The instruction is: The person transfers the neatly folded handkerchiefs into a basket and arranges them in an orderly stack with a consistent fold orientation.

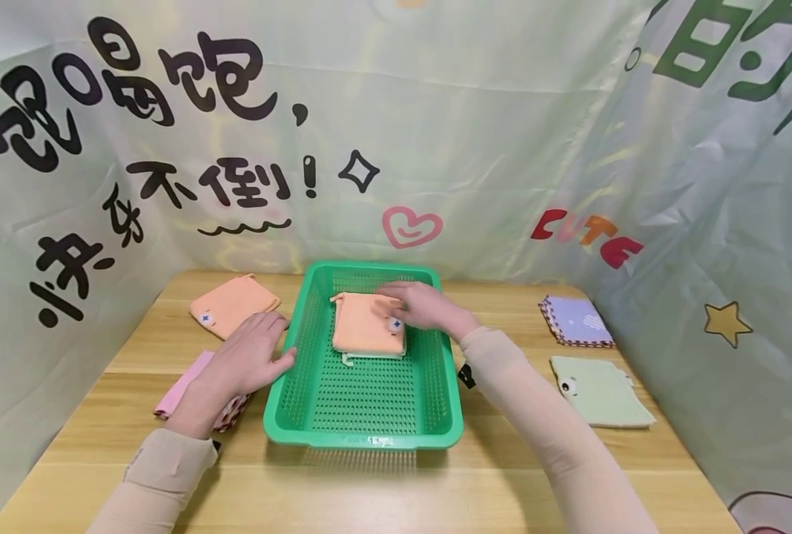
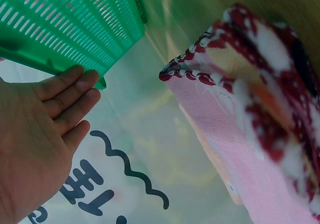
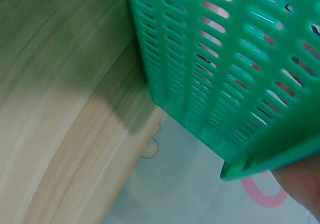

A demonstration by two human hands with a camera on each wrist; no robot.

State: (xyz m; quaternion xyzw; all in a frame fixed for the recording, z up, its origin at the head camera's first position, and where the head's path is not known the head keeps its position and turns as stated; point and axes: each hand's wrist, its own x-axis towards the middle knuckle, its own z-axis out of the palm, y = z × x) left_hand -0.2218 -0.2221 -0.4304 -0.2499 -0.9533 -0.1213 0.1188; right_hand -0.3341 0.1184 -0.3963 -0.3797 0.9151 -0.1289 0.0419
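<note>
A green perforated plastic basket (image 1: 363, 439) stands at the middle of the table. Inside it, toward the back, lies a folded orange towel (image 1: 363, 326) with a hanging loop and a small face patch; the pale edge of another cloth shows beneath. My right hand (image 1: 423, 305) reaches over the basket's right rim, its extended fingers resting on the towel's upper right corner. In the right wrist view the basket wall hides most of that hand. By the left rim is my left hand (image 1: 252, 352), fingers extended and holding nothing. Below its wrist lies a pink towel (image 2: 215, 119) with a dark red patterned border.
Another orange towel (image 1: 232, 304) lies at the back left of the wooden table (image 1: 342, 497). On the right are a purple towel (image 1: 578, 321) with a checked edge and a pale green towel (image 1: 606, 391). A printed cloth backdrop (image 1: 489, 148) encloses the back and sides.
</note>
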